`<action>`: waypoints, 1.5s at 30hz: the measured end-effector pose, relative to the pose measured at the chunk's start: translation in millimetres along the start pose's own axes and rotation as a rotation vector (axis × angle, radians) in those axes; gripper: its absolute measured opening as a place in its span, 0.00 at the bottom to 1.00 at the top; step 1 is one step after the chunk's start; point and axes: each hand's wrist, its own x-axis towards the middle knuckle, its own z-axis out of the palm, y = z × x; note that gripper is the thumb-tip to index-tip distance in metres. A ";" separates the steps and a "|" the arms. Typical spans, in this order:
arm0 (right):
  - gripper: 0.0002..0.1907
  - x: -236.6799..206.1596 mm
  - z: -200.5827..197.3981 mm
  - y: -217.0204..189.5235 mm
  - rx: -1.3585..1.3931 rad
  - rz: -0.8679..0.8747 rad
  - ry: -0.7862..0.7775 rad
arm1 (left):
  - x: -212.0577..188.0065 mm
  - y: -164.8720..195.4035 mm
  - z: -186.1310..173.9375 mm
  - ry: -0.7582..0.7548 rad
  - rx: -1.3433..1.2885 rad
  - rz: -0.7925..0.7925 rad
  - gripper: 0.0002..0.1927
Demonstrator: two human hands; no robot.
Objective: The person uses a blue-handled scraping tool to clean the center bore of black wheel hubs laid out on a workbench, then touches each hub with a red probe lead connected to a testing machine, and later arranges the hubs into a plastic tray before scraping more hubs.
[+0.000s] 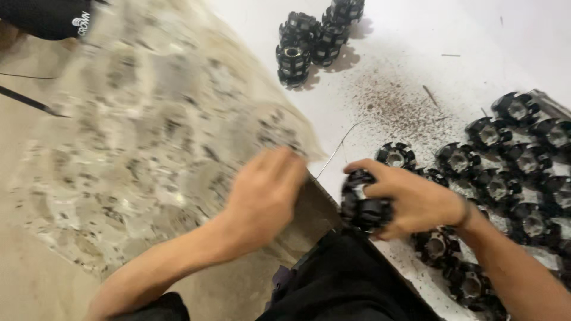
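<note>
My right hand [416, 199] grips a black ribbed round part [363, 205] with a pale bore, just above my dark-clothed lap. My left hand [264, 193] is blurred and hovers left of the part, near a thin wire [339, 148] that curves up from the part's side. Whether the fingers pinch that wire is too blurred to tell. To the right lie several more black round parts [505, 172] in rows on the white surface [416, 35].
A small stack of similar black parts [309, 41] stands at the far end of the white surface. Dark metal filings [395, 104] are scattered between the groups. A speckled stone floor [137, 137] fills the left. A black object [50, 18] sits at top left.
</note>
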 end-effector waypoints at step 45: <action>0.39 116.8 -126.5 173.3 -0.658 0.522 0.564 | 126.2 16.2 240.6 -0.445 -0.609 0.245 0.25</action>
